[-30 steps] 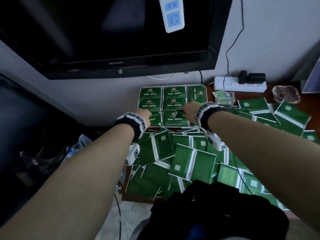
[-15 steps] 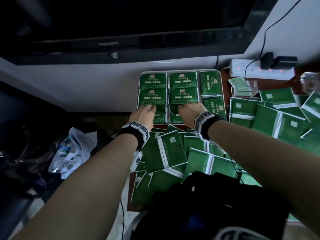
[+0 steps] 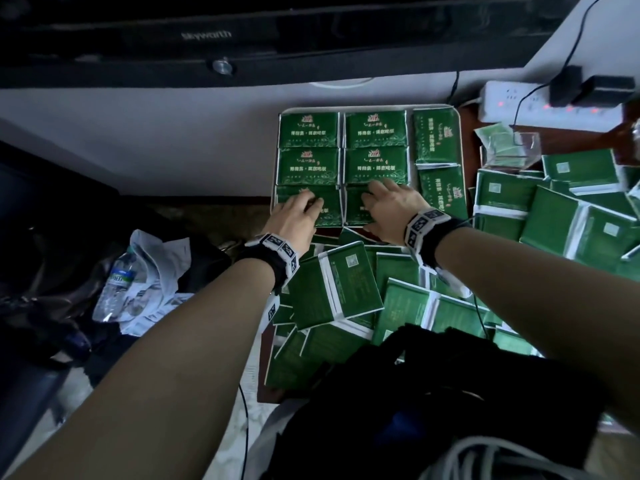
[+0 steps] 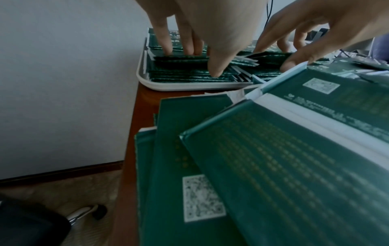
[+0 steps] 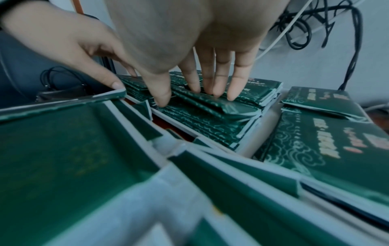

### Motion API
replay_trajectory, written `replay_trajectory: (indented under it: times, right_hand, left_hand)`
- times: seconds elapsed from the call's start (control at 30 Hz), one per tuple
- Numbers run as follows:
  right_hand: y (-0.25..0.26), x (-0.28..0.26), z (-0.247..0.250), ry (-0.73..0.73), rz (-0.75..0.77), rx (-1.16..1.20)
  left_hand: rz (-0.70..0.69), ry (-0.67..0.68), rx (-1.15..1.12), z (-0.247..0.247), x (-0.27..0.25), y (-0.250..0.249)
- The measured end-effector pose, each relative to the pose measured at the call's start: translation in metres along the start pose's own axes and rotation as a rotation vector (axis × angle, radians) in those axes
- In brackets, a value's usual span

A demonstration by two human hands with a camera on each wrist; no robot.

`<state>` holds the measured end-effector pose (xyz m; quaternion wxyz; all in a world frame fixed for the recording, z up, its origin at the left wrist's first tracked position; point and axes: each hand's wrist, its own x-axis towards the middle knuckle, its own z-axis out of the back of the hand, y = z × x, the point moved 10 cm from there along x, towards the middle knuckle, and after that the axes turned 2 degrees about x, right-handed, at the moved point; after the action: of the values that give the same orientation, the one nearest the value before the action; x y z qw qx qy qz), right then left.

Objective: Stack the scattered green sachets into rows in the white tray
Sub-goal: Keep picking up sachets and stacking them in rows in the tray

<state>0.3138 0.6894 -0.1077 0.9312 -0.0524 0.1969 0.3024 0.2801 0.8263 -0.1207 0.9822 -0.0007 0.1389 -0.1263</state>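
Both hands lie on the nearest row of green sachets in the white tray (image 3: 462, 140). The left hand (image 3: 294, 216) presses straight, close-set fingers (image 4: 166, 41) onto the left stack (image 3: 329, 213), thumb against its near edge. The right hand (image 3: 391, 206) rests slightly spread fingers (image 5: 238, 79) on the neighbouring stack (image 5: 210, 106), thumb down at its near edge. Loose sachets (image 3: 336, 282) lie heaped just behind both wrists.
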Motion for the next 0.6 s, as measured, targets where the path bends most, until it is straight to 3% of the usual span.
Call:
replay_trajectory:
  times: [0.6]
  right_hand:
    - [-0.003, 0.010, -0.003, 0.000, -0.019, 0.001]
  left_hand:
    - [0.010, -0.007, -0.058, 0.009, 0.015, 0.015]
